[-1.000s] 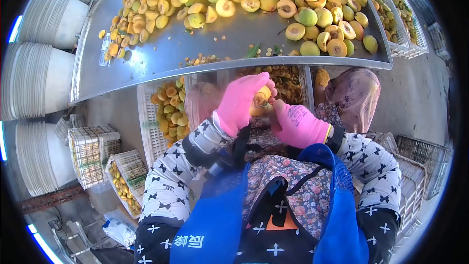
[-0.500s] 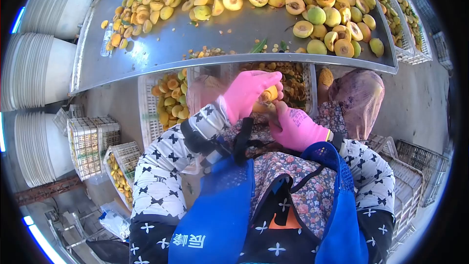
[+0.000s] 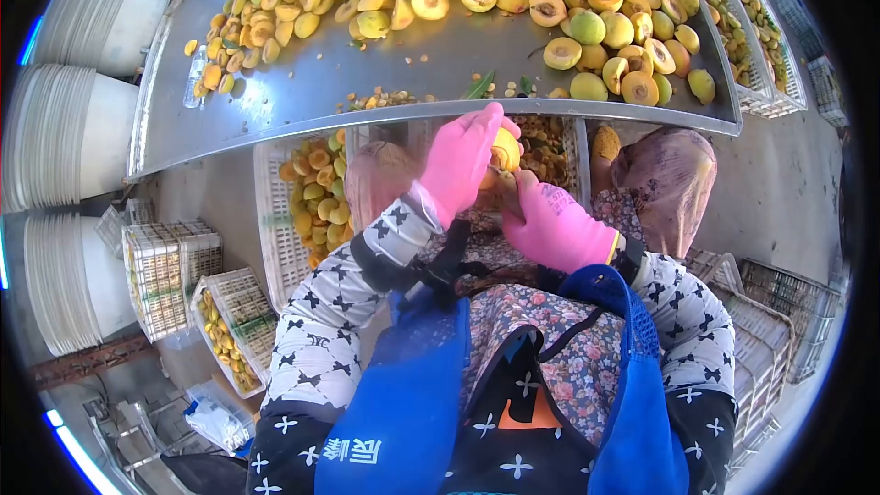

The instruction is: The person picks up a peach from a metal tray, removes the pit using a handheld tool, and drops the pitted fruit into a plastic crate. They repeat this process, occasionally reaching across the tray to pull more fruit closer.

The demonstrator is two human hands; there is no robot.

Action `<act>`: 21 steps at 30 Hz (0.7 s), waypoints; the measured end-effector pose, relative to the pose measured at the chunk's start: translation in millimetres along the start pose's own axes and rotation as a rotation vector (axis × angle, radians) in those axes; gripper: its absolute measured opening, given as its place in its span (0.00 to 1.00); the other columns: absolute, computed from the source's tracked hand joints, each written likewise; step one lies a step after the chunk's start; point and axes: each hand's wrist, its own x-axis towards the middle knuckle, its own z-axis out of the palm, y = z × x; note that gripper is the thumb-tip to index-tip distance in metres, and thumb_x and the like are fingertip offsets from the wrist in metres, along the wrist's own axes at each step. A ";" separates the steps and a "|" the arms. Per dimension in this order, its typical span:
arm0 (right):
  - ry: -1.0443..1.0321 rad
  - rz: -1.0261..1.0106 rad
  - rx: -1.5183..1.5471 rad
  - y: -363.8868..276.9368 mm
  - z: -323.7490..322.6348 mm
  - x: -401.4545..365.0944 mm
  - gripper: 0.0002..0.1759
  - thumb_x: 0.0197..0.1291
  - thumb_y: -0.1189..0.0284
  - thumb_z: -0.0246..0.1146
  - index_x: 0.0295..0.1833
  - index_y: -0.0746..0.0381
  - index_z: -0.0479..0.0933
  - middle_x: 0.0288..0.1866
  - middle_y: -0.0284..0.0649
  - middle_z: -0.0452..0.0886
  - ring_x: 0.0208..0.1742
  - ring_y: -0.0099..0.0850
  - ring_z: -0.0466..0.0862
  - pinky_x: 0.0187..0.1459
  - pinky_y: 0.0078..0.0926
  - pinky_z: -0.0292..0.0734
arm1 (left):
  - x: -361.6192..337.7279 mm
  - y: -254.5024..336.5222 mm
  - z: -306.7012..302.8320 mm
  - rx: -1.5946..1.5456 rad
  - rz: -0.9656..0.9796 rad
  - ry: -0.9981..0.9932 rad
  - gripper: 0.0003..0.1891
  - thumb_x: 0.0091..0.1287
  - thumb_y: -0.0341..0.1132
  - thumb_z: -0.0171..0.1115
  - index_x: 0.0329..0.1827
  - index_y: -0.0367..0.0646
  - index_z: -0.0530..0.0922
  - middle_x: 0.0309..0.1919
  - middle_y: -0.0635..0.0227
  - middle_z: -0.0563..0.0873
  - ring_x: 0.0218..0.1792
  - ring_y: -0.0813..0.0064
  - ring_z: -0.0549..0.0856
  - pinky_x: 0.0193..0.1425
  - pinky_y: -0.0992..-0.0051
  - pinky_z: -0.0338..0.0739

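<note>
My left hand (image 3: pixel 465 158), in a pink glove, is closed around a yellow peach (image 3: pixel 505 148) above my lap. The peach's rounded side shows between the fingers. My right hand (image 3: pixel 554 225), also gloved in pink, is closed just below it, with thumb and fingertips pressed together at the fruit's lower edge. A small brownish shape (image 3: pixel 500 189) sits between the two hands; I cannot tell what the right fingers grip. Both hands are close to the near rim of the metal table (image 3: pixel 302 101).
Halved and whole peaches (image 3: pixel 431 2) are heaped on the table, with loose pits (image 3: pixel 380 99) near its rim. A crate of peach halves (image 3: pixel 321 192) stands below, left of my hands. A bottle (image 3: pixel 196 76) lies at the table's left. Stacked white basins (image 3: pixel 69 137) and more crates (image 3: pixel 165 261) line the left.
Both hands have risen slightly toward the table rim and shifted a little left. The peach has turned in my left hand, so more of its yellow side shows.
</note>
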 end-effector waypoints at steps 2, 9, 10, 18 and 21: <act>-0.009 0.022 0.129 5.7 10.2 2.1 0.15 0.61 0.70 0.65 0.48 0.66 0.72 0.27 0.52 0.80 0.29 0.52 0.83 0.30 0.45 0.77 | -1.0 0.7 -2.0 0.019 0.020 -0.033 0.23 0.79 0.50 0.52 0.44 0.35 0.81 0.34 0.61 0.87 0.34 0.73 0.86 0.44 0.75 0.82; -0.429 0.532 0.935 -35.2 -39.5 21.5 0.10 0.61 0.73 0.62 0.45 0.66 0.72 0.21 0.31 0.74 0.17 0.24 0.74 0.19 0.24 0.67 | -9.0 13.6 23.9 -0.271 0.103 0.157 0.20 0.79 0.47 0.53 0.43 0.36 0.82 0.32 0.61 0.85 0.27 0.70 0.86 0.33 0.74 0.82; -0.479 0.546 0.983 -39.6 -48.7 23.9 0.09 0.61 0.73 0.62 0.44 0.66 0.72 0.20 0.32 0.74 0.16 0.23 0.73 0.19 0.23 0.66 | -10.5 17.0 25.0 -0.289 0.114 0.124 0.20 0.79 0.47 0.53 0.43 0.36 0.82 0.32 0.61 0.86 0.27 0.71 0.86 0.34 0.74 0.82; -0.605 0.528 1.199 -27.1 -62.0 21.2 0.09 0.62 0.72 0.60 0.43 0.68 0.76 0.20 0.33 0.75 0.17 0.23 0.74 0.20 0.21 0.65 | -11.6 13.1 25.3 -0.141 0.334 0.084 0.20 0.80 0.45 0.51 0.44 0.36 0.81 0.36 0.62 0.87 0.32 0.73 0.86 0.37 0.76 0.82; -0.598 0.536 1.174 -18.3 -61.4 20.3 0.10 0.62 0.73 0.60 0.45 0.68 0.76 0.21 0.34 0.76 0.17 0.23 0.74 0.20 0.21 0.66 | -12.1 17.0 23.3 -0.271 0.203 0.037 0.21 0.80 0.47 0.50 0.46 0.35 0.81 0.38 0.59 0.87 0.33 0.70 0.87 0.39 0.74 0.82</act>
